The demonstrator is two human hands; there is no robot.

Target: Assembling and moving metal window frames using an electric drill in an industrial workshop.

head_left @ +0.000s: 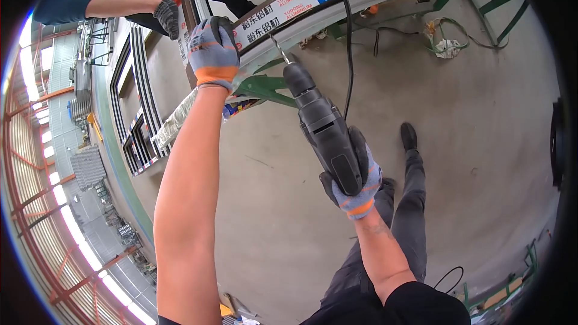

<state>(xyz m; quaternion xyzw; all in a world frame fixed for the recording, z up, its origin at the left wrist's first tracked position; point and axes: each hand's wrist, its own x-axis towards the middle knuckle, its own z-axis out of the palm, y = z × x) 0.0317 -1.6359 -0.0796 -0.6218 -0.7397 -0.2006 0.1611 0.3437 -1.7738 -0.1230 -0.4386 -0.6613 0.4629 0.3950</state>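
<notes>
My right hand [368,171], in a grey glove with an orange cuff, is wrapped around the handle of a black power drill [319,120]. The drill points up and left, and its thin bit [279,49] reaches the near edge of an aluminium frame [313,1]; whether the tip touches cannot be told. Printed protective film covers the frame's face. At the frame's corner, my gloved left hand [212,53] is closed over the profile, its fingertips partly hidden. A black power cord [348,30] runs from the drill up across the frame.
A co-worker's gloved hand [167,17] rests by the frame's left bar. Green steel supports [265,86] stand beneath the frame. More dark frames [141,102] lie on the left. Cables and a coiled green hose [451,33] are on the floor at the upper right.
</notes>
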